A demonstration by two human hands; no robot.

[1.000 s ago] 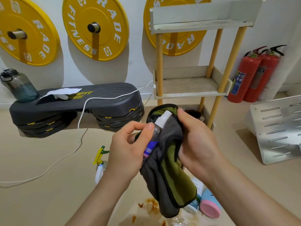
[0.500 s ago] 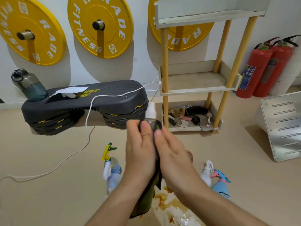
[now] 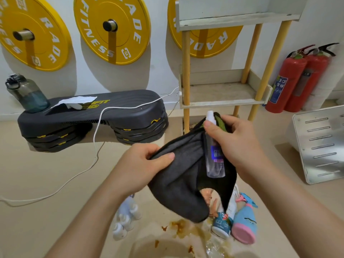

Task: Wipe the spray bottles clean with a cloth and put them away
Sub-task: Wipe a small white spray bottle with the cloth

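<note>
Above the floor, hands now apart, right hand gripping bottle; left hand pinching cloth

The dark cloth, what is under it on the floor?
Below the dark cloth a teal-labelled bottle, a pink-bottomed blue bottle and brown spill show. Their tops and the floor directly beneath stay covered.

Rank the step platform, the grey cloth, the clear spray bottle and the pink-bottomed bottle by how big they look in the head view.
1. Step platform
2. Grey cloth, though it looks big partly because it is held near the camera
3. Clear spray bottle and pink-bottomed bottle: about alike, and the clear one is nearer, so no ranking.
</note>
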